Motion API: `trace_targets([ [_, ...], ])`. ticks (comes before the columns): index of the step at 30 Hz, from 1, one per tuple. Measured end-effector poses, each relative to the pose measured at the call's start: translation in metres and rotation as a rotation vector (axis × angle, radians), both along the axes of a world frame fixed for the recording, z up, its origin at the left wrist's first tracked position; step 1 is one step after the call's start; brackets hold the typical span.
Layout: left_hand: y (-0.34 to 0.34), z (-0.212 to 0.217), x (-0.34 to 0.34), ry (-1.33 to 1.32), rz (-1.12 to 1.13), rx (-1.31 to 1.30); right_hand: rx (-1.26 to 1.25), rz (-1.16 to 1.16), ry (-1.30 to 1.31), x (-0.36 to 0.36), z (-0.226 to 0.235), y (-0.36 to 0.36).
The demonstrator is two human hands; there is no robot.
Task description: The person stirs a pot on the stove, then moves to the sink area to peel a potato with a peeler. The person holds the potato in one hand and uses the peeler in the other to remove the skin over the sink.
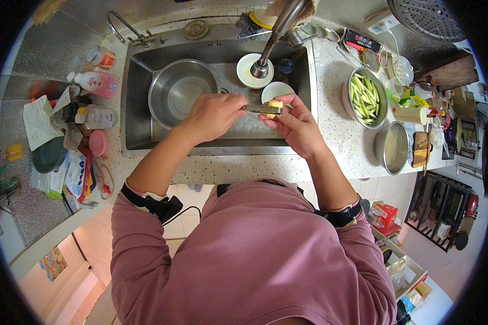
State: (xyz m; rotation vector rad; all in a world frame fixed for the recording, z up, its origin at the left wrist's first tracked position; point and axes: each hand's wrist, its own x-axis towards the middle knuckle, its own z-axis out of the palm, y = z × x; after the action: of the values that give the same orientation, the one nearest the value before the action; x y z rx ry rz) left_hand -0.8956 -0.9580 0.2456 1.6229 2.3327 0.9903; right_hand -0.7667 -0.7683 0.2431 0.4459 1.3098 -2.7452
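Over the sink, my left hand [218,115] is closed around the handle of a slim metal peeler [261,109]. Its far end lies against a small, pale yellow peeled piece [275,104], perhaps ginger. My right hand [297,123] pinches that piece between thumb and fingers. Below both hands is the steel sink [217,145]. A large steel basin [156,97] with water stands in its left part. Behind my hands sit a white bowl [248,64] under the faucet [260,67] and a second white bowl [271,90], partly covered by my right hand.
On the right counter, a steel bowl [348,108] holds sliced green vegetable pieces [365,97]. Nearer stands another steel bowl [384,154] with cloudy liquid, beside a small wooden board [419,149]. Bottles [98,84] and a pink-lidded jar [98,143] line the left side.
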Motion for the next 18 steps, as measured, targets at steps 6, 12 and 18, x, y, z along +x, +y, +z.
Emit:
trace_targets([
  [6, 0.001, -0.005, 0.003, 0.091, 0.024, -0.050, 0.073, -0.024, -0.023, 0.001, -0.001, -0.006],
  [12, 0.009, -0.013, 0.013, 0.190, 0.137, -0.032, 0.208, -0.106, -0.042, -0.002, -0.003, -0.014],
  [18, 0.012, -0.018, 0.019, 0.126, 0.268, -0.082, 0.182, -0.123, -0.052, -0.005, -0.003, -0.015],
])
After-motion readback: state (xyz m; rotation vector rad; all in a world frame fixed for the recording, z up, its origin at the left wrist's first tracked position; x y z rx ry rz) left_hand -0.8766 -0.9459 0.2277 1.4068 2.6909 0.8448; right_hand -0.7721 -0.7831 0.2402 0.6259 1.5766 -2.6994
